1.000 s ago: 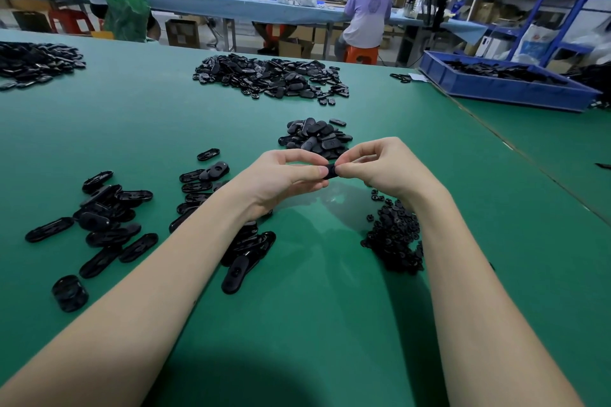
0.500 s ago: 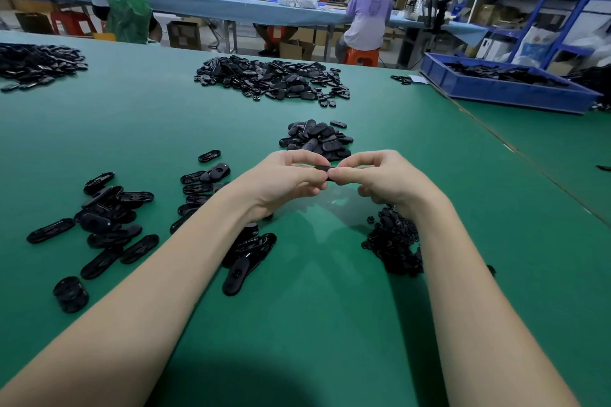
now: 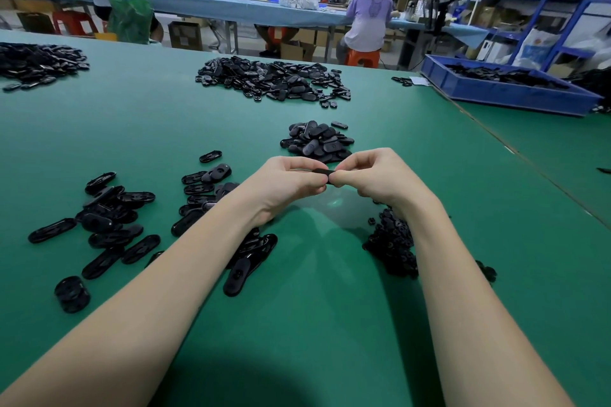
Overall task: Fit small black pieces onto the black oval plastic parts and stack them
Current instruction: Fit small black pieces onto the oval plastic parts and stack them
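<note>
My left hand [image 3: 291,182] and my right hand [image 3: 373,175] meet above the green table [image 3: 317,307], and both pinch one black oval part [image 3: 321,172] between their fingertips. Only its top edge shows between the fingers. A heap of small black pieces [image 3: 393,241] lies under my right wrist. Loose black oval parts [image 3: 112,221] are scattered to the left, more oval parts [image 3: 248,261] lie beneath my left forearm, and a short stack [image 3: 71,294] stands at the near left. A pile of oval parts [image 3: 317,142] sits just beyond my hands.
A large heap of black parts [image 3: 274,79] lies at the far middle, another heap [image 3: 36,63] at the far left. A blue bin [image 3: 502,92] of parts stands at the far right. People work at a long bench [image 3: 231,10] behind.
Both hands have stayed together on the oval part, shifting slightly lower and nearer. My fingers have adjusted their pinch on it.
</note>
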`<state>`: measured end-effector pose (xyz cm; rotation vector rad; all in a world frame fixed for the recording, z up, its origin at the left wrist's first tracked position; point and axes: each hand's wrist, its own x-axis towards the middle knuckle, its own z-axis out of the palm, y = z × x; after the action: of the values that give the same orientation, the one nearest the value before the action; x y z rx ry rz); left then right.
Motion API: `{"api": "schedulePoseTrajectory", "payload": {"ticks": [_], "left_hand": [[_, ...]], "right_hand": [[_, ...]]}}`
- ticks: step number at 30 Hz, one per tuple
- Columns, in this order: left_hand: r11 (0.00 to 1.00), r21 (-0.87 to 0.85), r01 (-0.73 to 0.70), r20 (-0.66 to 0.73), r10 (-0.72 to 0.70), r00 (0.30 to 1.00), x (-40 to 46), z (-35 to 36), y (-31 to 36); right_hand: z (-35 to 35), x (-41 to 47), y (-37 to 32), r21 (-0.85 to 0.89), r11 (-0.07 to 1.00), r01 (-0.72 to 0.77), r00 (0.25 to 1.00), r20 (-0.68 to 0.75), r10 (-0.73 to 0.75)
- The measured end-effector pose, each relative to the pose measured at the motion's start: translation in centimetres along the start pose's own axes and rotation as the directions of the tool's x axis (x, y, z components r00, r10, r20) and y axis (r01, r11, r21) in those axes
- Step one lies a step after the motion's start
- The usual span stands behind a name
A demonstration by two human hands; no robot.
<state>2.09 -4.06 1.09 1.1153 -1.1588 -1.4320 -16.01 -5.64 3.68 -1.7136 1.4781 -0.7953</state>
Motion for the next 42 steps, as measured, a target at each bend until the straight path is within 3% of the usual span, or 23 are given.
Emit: {"api": "schedulePoseTrajectory", "payload": {"ticks": [4,12,14,19,23,25,35,42], "left_hand": [[0.991,0.13,-0.016,-0.056,0.024,0.998,-0.1,0.3,-0.4],[0.981,0.191,-0.039,-0.176,0.073,0.982,-0.3,1.3,-0.9],[0.953,0.289,-0.096,-0.15,0.144,0.978,-0.4,0.9,-0.7],[0.684,0.677,-0.272,0.017,0.355,0.935,-0.4,-0.2,0.2],[0.453,0.86,-0.234,0.008,0.447,0.895,1.0,-0.4,-0.1],[0.398,0.901,-0.175,-0.055,0.504,0.862,2.6,-0.3,0.1],[0.31,0.95,0.027,-0.181,0.48,0.858,10.6,0.5,1.1],[0.353,0.935,0.005,-0.185,0.477,0.859,10.9,0.1,1.7]], "right_hand": [[0.7,0.3,0.5,-0.056,0.998,0.001,0.999,-0.037,-0.003],[1.8,0.6,1.1,-0.018,0.999,0.026,0.994,-0.104,-0.028],[1.5,0.5,1.3,0.051,0.999,0.018,0.997,-0.073,-0.014],[0.2,0.1,1.7,0.223,0.971,-0.086,0.996,0.014,0.086],[0.3,0.3,1.5,0.233,0.964,-0.128,0.991,-0.006,0.133],[0.2,0.3,1.5,0.249,0.96,-0.125,0.99,-0.027,0.136],[0.1,0.0,1.6,0.213,0.967,-0.139,0.99,0.058,0.129],[0.1,-0.1,1.5,0.163,0.977,-0.134,0.988,0.095,0.12]]}}
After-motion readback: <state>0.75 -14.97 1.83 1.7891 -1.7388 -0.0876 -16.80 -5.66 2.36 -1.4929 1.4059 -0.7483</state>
